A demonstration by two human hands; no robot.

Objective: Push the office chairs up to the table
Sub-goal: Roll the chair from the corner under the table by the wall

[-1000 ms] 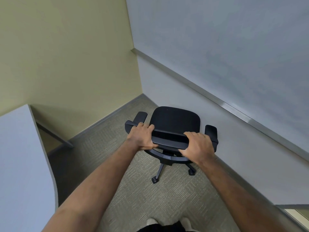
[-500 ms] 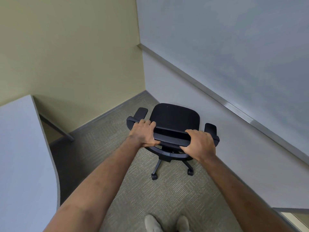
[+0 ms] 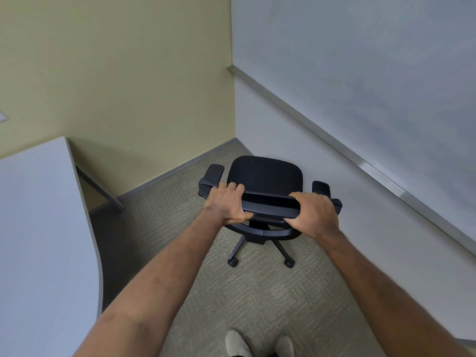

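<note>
Currently: one black office chair (image 3: 265,176), standing on the carpet (image 3: 257,292) in the corner where the yellow wall (image 3: 116,73) meets the whiteboard wall (image 3: 360,73), well apart from the table (image 3: 38,228) at the left edge. Left hand (image 3: 226,204) and right hand (image 3: 313,213) both closed over the top of the backrest, arms extended. Judged status: chair gripped but not yet at the table; turning and pushing remain; other chairs not visible.

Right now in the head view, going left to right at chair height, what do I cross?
Pale grey curved-edge table → black left armrest pad → left hand → right hand → black right armrest pad → silver whiteboard rail.
</note>
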